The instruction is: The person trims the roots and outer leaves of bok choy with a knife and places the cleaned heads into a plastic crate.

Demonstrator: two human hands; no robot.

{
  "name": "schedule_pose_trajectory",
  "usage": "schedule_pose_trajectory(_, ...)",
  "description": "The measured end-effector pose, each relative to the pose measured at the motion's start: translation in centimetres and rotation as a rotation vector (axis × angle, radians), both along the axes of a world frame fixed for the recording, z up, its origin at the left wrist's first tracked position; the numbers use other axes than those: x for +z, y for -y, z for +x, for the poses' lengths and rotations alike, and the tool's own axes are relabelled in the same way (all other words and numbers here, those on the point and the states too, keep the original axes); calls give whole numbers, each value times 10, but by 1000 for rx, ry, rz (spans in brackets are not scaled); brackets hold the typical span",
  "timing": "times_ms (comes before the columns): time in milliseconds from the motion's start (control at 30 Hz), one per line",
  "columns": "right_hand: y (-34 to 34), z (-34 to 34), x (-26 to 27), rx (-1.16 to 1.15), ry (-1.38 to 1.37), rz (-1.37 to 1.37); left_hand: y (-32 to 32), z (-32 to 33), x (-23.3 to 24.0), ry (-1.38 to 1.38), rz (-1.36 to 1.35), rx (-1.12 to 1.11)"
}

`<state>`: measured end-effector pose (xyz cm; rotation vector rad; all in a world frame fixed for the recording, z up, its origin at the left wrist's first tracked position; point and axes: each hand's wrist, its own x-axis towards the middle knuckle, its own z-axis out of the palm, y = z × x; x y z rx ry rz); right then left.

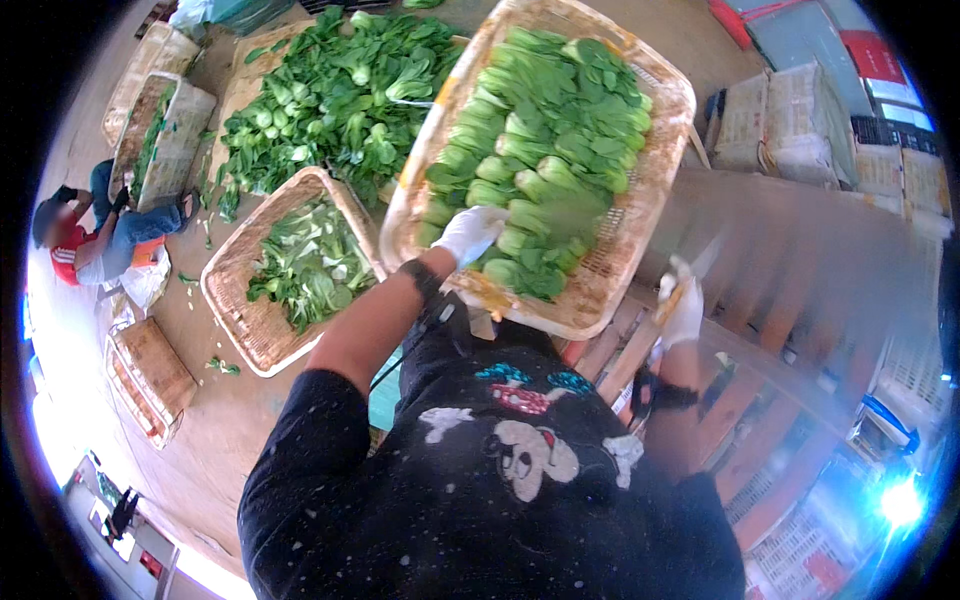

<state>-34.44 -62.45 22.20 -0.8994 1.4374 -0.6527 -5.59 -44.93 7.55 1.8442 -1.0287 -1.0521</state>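
My left hand (pixel 474 234), in a white glove, rests on heads of bok choy in a dirty white plastic crate (pixel 660 187). The bok choy (pixel 525 150) lies there in packed rows, pale stems mostly outward. It is not clear whether the fingers grip a head. My right hand (pixel 681 307), also white-gloved, is to the right of the crate, closed around the light-coloured handle of a knife (pixel 703 259) whose blade points up and away. A lower crate (pixel 232 322) at the left holds loose leaves (pixel 322 262). Behind it lies a large heap of bok choy (pixel 337 97).
At the far left a person (pixel 75 240) sits by a crate (pixel 176 142) with greens in it. Another crate (pixel 154 367) stands on the floor below. Wooden pallet slats (pixel 750 412) lie at the right, and stacked crates (pixel 806 120) stand behind them. Leaf scraps litter the floor.
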Motion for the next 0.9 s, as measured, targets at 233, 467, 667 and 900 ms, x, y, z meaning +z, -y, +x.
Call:
schedule_pose_trajectory(233,-33,-78,0,142,-199,100,101,-76,-76,781,490,-204)
schedule_pose_trajectory(467,-27,-83,-31,212,-147,130,99,-55,-43,954,393,-367)
schedule_pose_trajectory(667,-25,-14,-45,389,85,141,50,-16,-53,192,458,49)
schedule_pose_trajectory(900,-61,88,-13,869,14,-528,-9,-34,68,-1412,241,466)
